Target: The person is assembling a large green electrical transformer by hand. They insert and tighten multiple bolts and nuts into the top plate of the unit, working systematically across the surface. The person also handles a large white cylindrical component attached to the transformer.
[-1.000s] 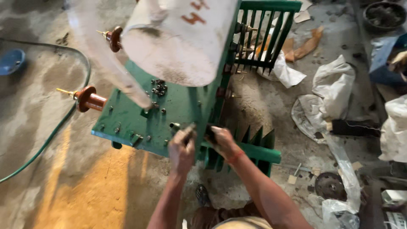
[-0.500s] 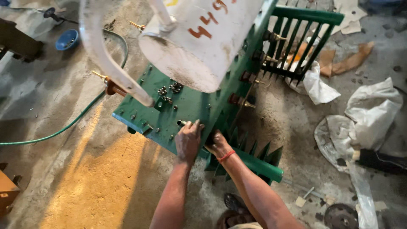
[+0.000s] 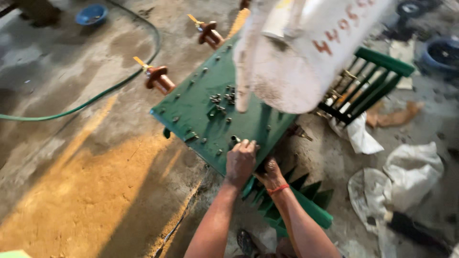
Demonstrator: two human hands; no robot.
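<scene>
The green tank lid (image 3: 205, 107) lay on the floor, loose bolts (image 3: 223, 99) heaped at its middle, several holes unfilled. At its near edge, the left hand (image 3: 240, 161) pressed a bolt; the right hand (image 3: 270, 175) reached beneath, grip hidden.

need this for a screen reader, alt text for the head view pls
Seen from above, a person's left hand presses on the near edge of a green metal cover plate studded with bolts, the right hand just under that edge. A white cylinder looms over it; a green hose crosses the concrete floor.
</scene>
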